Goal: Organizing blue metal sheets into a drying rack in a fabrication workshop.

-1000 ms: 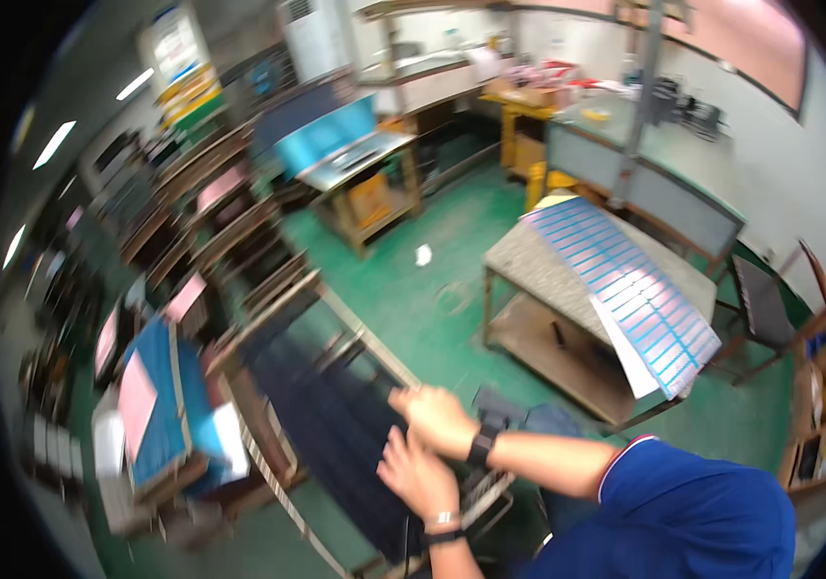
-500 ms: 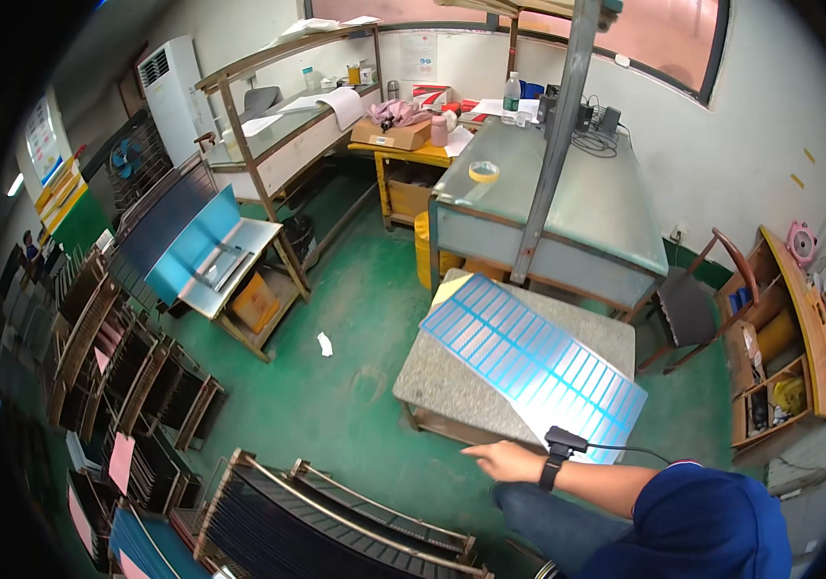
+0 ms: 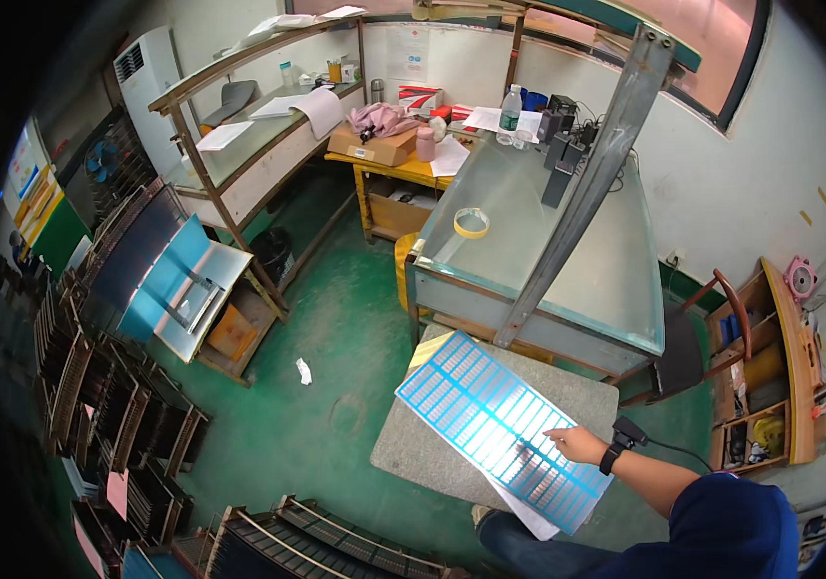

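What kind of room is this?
It looks like a factory workshop, probably: there are slatted racks, a big worktable and a blue-lined sheet on a smaller table.

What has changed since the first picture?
The right hand has moved from the dark rack rightward to over the blue-striped panel; contact is unclear. The left hand has left view. The panel stayed on the speckled table, the tape roll on the desk.
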A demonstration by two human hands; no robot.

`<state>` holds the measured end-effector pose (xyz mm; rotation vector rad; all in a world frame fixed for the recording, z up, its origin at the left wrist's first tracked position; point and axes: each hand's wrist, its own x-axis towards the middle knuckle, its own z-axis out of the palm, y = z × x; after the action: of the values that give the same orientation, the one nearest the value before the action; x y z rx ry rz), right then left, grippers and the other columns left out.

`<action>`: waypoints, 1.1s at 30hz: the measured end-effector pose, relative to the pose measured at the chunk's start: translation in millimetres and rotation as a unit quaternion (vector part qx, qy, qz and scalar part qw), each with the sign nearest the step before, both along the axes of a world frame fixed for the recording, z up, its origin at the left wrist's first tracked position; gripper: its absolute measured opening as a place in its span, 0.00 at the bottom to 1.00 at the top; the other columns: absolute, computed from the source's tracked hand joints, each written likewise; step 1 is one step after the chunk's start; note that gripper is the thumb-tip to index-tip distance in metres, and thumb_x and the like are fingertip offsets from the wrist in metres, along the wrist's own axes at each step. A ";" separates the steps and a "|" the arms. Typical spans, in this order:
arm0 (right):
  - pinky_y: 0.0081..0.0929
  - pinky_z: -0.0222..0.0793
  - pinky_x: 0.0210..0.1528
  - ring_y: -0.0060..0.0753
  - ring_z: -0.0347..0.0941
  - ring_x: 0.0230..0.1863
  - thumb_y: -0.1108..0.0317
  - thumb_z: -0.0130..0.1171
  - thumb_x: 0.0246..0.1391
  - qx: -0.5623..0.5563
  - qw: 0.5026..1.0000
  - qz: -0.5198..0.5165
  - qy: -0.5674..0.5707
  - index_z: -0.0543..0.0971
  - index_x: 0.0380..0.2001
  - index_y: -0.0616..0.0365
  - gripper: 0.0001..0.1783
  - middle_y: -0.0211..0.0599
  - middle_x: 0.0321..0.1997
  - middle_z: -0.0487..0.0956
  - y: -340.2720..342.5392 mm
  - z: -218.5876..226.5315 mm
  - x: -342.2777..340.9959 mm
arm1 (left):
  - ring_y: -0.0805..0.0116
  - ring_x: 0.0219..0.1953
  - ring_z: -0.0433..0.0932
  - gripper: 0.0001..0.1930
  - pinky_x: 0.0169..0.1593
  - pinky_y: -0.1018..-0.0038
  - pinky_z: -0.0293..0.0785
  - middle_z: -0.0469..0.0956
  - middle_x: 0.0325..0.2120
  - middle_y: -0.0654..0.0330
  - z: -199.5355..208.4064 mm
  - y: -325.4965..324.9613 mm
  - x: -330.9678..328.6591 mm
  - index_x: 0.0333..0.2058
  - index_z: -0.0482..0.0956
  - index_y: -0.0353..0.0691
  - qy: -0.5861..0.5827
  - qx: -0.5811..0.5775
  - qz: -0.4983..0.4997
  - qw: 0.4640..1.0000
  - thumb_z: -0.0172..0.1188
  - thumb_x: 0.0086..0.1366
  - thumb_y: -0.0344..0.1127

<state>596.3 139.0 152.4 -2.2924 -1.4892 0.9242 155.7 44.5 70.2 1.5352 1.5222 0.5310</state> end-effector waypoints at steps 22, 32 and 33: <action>0.29 0.73 0.40 0.41 0.78 0.40 0.78 0.45 0.53 0.182 0.942 -0.282 0.016 0.71 0.50 0.60 0.20 0.51 0.43 0.77 197.0 110.0 -38.6 | 0.47 0.45 0.72 0.13 0.49 0.63 0.68 0.75 0.40 0.46 57.8 359.9 3.6 0.44 0.75 0.36 -0.060 -0.047 -0.264 0.961 0.49 0.62 0.32; 0.36 0.57 0.59 0.49 0.62 0.57 0.77 0.47 0.52 0.369 0.842 -0.337 -0.202 0.70 0.52 0.58 0.21 0.45 0.55 0.69 419.5 39.7 -19.1 | 0.50 0.40 0.76 0.16 0.44 0.63 0.71 0.76 0.38 0.44 51.1 512.1 -126.2 0.48 0.73 0.38 0.024 -0.080 -0.167 0.982 0.48 0.64 0.35; 0.36 0.57 0.59 0.49 0.62 0.57 0.77 0.47 0.52 0.370 0.840 -0.345 -0.199 0.70 0.52 0.58 0.21 0.45 0.55 0.69 427.6 30.8 -18.2 | 0.50 0.40 0.76 0.16 0.44 0.63 0.71 0.76 0.37 0.44 54.4 526.1 -126.4 0.48 0.73 0.38 0.039 -0.092 -0.174 0.980 0.48 0.64 0.35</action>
<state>578.0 566.6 183.3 -2.1539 -0.7589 -0.3102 29.3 570.6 124.7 1.6428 1.2793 0.1256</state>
